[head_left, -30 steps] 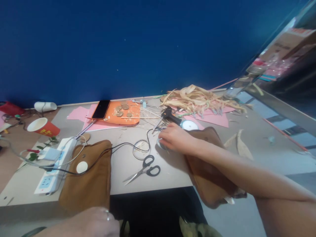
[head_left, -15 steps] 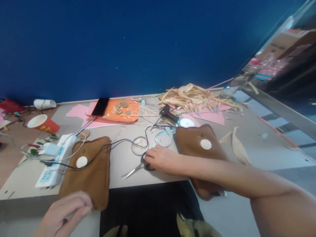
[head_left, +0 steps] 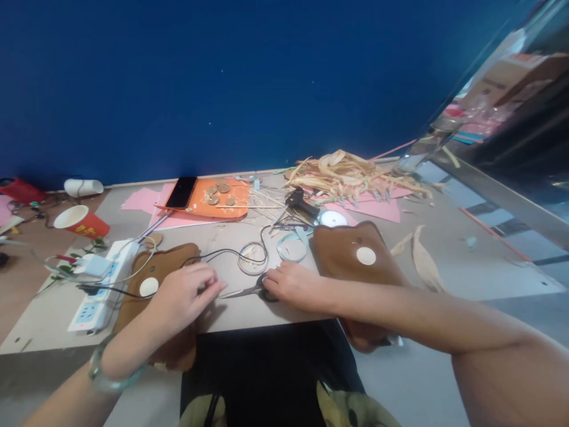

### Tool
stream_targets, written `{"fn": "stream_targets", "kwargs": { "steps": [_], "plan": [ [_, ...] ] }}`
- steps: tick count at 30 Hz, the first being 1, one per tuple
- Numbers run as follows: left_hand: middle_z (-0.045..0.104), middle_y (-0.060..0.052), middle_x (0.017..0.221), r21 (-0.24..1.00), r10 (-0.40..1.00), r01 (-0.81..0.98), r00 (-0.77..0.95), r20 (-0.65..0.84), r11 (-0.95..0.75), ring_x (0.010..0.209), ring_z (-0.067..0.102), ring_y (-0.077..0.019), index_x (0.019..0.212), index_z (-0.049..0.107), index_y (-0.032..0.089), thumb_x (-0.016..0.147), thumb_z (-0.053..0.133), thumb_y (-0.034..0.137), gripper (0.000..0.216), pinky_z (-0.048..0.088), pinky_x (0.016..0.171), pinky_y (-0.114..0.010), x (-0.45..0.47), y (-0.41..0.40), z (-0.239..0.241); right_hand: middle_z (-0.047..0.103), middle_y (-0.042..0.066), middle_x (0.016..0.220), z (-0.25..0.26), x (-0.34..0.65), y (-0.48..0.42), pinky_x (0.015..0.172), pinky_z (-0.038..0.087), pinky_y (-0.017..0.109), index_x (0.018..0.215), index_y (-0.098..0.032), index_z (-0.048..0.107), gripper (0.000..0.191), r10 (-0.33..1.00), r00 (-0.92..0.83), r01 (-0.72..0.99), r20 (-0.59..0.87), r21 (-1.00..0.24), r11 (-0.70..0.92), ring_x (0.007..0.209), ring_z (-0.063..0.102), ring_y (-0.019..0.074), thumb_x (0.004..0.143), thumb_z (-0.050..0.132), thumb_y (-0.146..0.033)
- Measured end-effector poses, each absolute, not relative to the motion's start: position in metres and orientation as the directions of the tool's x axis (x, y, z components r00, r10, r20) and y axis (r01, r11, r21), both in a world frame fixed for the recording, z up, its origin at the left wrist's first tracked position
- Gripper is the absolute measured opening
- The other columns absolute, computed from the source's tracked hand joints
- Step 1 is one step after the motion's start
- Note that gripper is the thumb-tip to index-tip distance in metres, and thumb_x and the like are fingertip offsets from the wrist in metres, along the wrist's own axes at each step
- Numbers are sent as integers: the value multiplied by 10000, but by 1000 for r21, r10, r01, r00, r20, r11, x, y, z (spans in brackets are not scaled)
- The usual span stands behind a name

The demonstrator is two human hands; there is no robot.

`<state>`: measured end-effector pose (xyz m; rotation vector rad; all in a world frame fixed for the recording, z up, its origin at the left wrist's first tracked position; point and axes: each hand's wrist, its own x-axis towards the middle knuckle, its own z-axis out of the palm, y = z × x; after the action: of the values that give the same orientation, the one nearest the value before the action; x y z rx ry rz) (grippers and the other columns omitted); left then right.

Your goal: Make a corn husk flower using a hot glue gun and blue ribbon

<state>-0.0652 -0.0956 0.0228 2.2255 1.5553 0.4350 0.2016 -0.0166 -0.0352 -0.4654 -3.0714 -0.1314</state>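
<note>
My right hand (head_left: 291, 286) is closed over the dark handles of a pair of scissors (head_left: 243, 292), which lie on the table with their blades pointing left. Close to the blade tips, my left hand (head_left: 189, 293) has its fingers curled towards the thumb; what is between them, if anything, is too blurred to make out. Beneath the left wrist lies a brown padded pouch (head_left: 175, 350) with a white round patch. A second brown pouch (head_left: 342, 249) rests under my right forearm. A loop of light blue ribbon (head_left: 291, 249) sits just beyond my right hand.
A white power strip (head_left: 95, 302) with plugs and cables stands at the left, beside a red paper cup (head_left: 82, 221). Behind are a phone (head_left: 181, 193), an orange board (head_left: 226, 201), a black glue gun (head_left: 302, 204), a ribbon spool (head_left: 332, 219) and dried husks (head_left: 342, 172).
My left hand has moved up and right from the table's front edge to the scissors' tips. The scissors' blades have come closer together. My right hand stays on the handles.
</note>
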Motion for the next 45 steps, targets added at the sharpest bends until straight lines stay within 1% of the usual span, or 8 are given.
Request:
{"fn": "stream_targets", "kwargs": {
  "steps": [4, 6, 11, 19, 23, 26, 32, 45],
  "plan": [
    [668, -38, 851, 407, 935, 850, 354, 30, -335, 782, 608, -194, 818, 635, 205, 866, 516, 298, 159, 445, 721, -304, -41, -46, 22, 610, 62, 758, -38, 204, -19, 605, 336, 309, 831, -136, 575, 193, 290, -955, 294, 59, 86, 952, 589, 524, 148, 943, 422, -171],
    [676, -58, 916, 372, 918, 852, 396, 2, -368, 845, 613, -216, 877, 672, 208, 861, 502, 261, 179, 444, 762, -323, -31, -24, 15, 618, 66, 760, -36, 204, -19, 615, 344, 311, 827, -136, 587, 201, 299, -953, 301, 41, 66, 951, 599, 535, 152, 943, 440, -207],
    [633, -82, 866, 303, 877, 844, 479, -49, -444, 811, 589, -232, 847, 691, 194, 825, 531, 271, 178, 431, 723, -334, -15, 11, -13, 647, 78, 825, -17, 199, -6, 644, 366, 315, 830, -147, 625, 260, 379, -924, 380, -41, -27, 924, 670, 581, 176, 908, 534, -378],
    [603, -68, 791, 277, 934, 910, 345, -95, -308, 724, 556, -202, 730, 645, 180, 769, 546, 216, 112, 403, 676, -317, -15, 25, -36, 677, 100, 939, 8, 184, 36, 681, 379, 297, 905, -155, 662, 154, 583, -809, 587, -74, -45, 808, 808, 632, 211, 887, 526, -224],
    [602, -71, 785, 284, 942, 911, 328, -64, -298, 704, 539, -181, 697, 630, 168, 780, 520, 209, 144, 396, 668, -302, -18, 26, -39, 691, 89, 986, 7, 177, 48, 679, 385, 274, 907, -179, 686, 168, 613, -783, 622, -105, -110, 775, 842, 635, 200, 875, 523, -202],
    [598, -71, 769, 313, 950, 906, 309, -30, -285, 682, 527, -173, 674, 627, 163, 797, 488, 207, 190, 396, 660, -299, -19, 27, -40, 695, 81, 1004, 6, 171, 51, 679, 388, 262, 920, -188, 695, 182, 605, -788, 616, -119, -157, 772, 871, 632, 195, 867, 520, -195],
    [625, -78, 773, 380, 965, 889, 259, 38, -254, 702, 545, -189, 714, 639, 162, 754, 499, 189, 148, 410, 667, -309, -20, 29, -41, 713, 100, 972, 8, 158, 48, 703, 412, 273, 901, -161, 707, 203, 600, -770, 631, -215, -121, 766, 913, 646, 227, 858, 516, -214],
    [615, -17, 622, 678, 977, 712, 210, 41, -181, 581, 545, -151, 659, 579, 170, 684, 536, 228, 76, 376, 539, -251, -28, 30, -30, 731, 151, 951, 17, 140, 35, 693, 489, 330, 880, -134, 712, 208, 613, -760, 642, -217, -102, 760, 842, 687, 272, 851, 523, -216]
  ]
}}
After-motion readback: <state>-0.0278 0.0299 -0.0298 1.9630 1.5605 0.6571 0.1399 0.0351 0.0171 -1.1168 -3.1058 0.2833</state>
